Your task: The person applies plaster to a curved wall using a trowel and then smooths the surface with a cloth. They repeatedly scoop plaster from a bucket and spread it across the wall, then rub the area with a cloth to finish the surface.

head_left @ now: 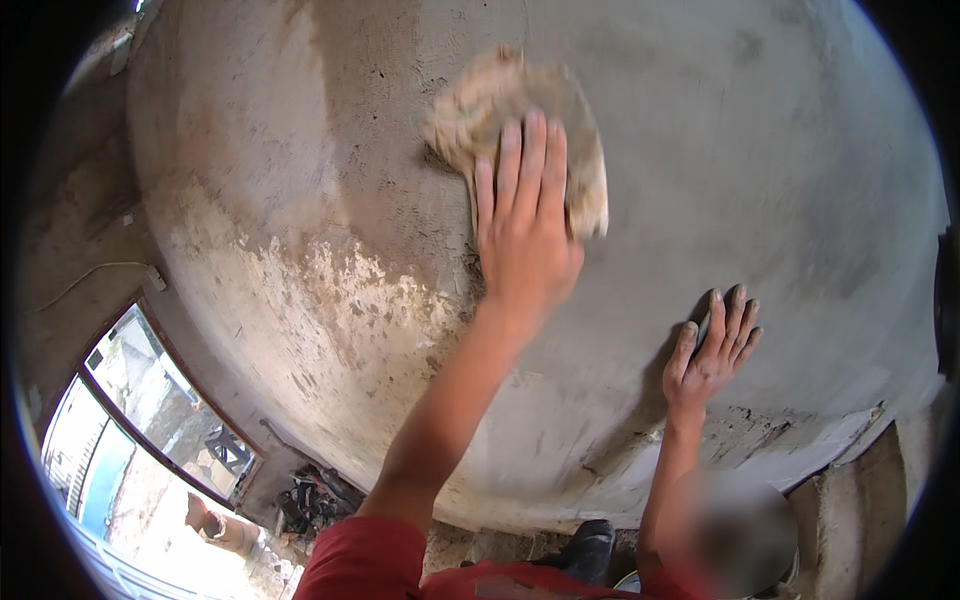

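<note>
My left hand (525, 220) is pressed, fingers stretched out, over a ragged tan sponge (585, 130), holding it to the grey plastered wall (680, 190). Blur softens the sponge's outline, and my palm hides part of it. Lower and to the right, my right hand (715, 350) rests against the damp-looking plaster with its fingers apart and their tips smeared grey. A small dark grey patch shows between its thumb and first finger; whether it is an object or shadow I cannot make out.
On the left, the wall surface is rough, with pale flaking patches (350, 290). A framed window (150, 390) stands at lower left, near a dark heap of clutter (315, 500). A black shoe (590, 550) shows below. A rounded blurred patch (740, 530) covers part of the lower right.
</note>
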### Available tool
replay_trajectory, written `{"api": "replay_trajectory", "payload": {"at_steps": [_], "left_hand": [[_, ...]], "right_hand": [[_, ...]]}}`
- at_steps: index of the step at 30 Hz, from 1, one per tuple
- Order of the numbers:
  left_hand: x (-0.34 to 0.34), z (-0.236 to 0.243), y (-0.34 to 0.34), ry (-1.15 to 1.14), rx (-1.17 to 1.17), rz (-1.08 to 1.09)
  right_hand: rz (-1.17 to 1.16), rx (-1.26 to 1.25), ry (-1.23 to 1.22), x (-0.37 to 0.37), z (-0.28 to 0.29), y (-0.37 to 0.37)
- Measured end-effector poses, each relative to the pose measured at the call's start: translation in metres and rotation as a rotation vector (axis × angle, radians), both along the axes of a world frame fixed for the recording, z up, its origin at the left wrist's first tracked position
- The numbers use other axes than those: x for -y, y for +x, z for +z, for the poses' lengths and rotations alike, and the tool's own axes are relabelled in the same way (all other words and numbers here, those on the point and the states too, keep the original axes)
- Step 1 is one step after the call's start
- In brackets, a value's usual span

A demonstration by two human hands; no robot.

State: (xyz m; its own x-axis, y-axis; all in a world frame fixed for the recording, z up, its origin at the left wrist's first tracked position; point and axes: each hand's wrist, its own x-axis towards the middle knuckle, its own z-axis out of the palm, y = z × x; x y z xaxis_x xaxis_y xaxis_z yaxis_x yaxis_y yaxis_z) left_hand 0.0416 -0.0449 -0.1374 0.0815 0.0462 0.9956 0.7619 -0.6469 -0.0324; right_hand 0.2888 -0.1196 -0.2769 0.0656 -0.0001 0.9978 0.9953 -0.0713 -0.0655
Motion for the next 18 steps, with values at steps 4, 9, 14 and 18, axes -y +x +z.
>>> {"api": "replay_trajectory", "payload": {"at_steps": [4,9,14,18], "left_hand": [[-0.002,-0.001,-0.007,-0.008,-0.021,0.038],[-0.024,0.053,-0.013,0.172,0.048,0.064],[-0.010,0.019,-0.015,-0.038,0.009,0.081],[-0.015,0.071,-0.021,0.135,0.000,0.078]], "right_hand": [[-0.003,0.007,0.007,-0.001,0.000,0.001],[-0.013,-0.018,-0.019,0.001,0.000,-0.001],[-0.013,-0.011,-0.018,0.001,0.002,-0.003],[-0.012,-0.005,0.022,-0.001,0.002,-0.002]]}}
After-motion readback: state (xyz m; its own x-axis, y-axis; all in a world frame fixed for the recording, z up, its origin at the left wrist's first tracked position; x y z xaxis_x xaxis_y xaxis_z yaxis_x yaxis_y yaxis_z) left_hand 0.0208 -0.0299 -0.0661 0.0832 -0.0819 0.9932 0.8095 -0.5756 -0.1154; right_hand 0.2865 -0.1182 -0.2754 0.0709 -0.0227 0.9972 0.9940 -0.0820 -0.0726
